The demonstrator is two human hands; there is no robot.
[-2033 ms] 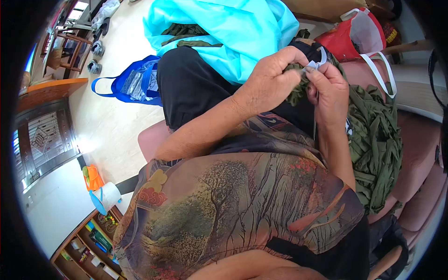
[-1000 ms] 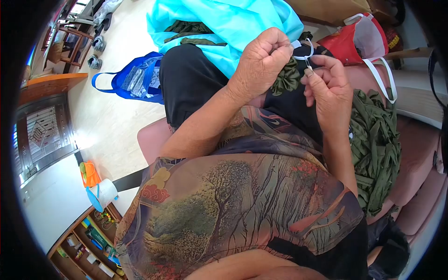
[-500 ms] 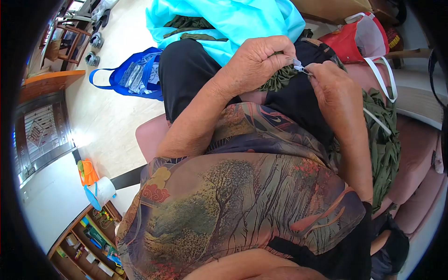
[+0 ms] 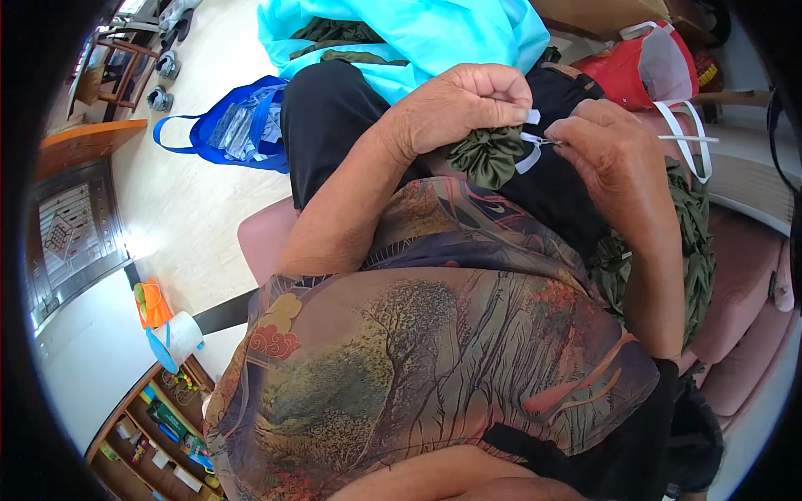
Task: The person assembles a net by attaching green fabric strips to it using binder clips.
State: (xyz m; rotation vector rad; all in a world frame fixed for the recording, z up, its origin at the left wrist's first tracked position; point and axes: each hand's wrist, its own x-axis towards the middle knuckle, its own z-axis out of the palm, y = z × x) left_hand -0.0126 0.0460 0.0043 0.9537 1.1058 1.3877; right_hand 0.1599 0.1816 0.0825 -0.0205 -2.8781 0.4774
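My left hand [image 4: 468,104] pinches a dark green gathered fabric scrunchie [image 4: 487,157], which hangs below the fingers. White elastic ends [image 4: 529,154] stick out from its right side. My right hand [image 4: 606,146] is closed on a thin metal-tipped tool with a white handle [image 4: 689,139]. The handle juts out behind that hand to the right, while the metal tip points left and meets the white elastic. Both hands are above my lap in black trousers [image 4: 330,117], close to each other.
More dark green fabric pieces [image 4: 689,250] lie on the pink seat [image 4: 739,275] to my right. A light blue plastic sheet [image 4: 418,33] holding green fabric is ahead. A blue bag [image 4: 205,134] stands on the floor, and a red bag [image 4: 601,75] sits at the back right.
The scrunchie has turned into fuller view and the white elastic ends now show spread apart. My right hand has shifted right, and the tool's white handle has swung up to nearly level.
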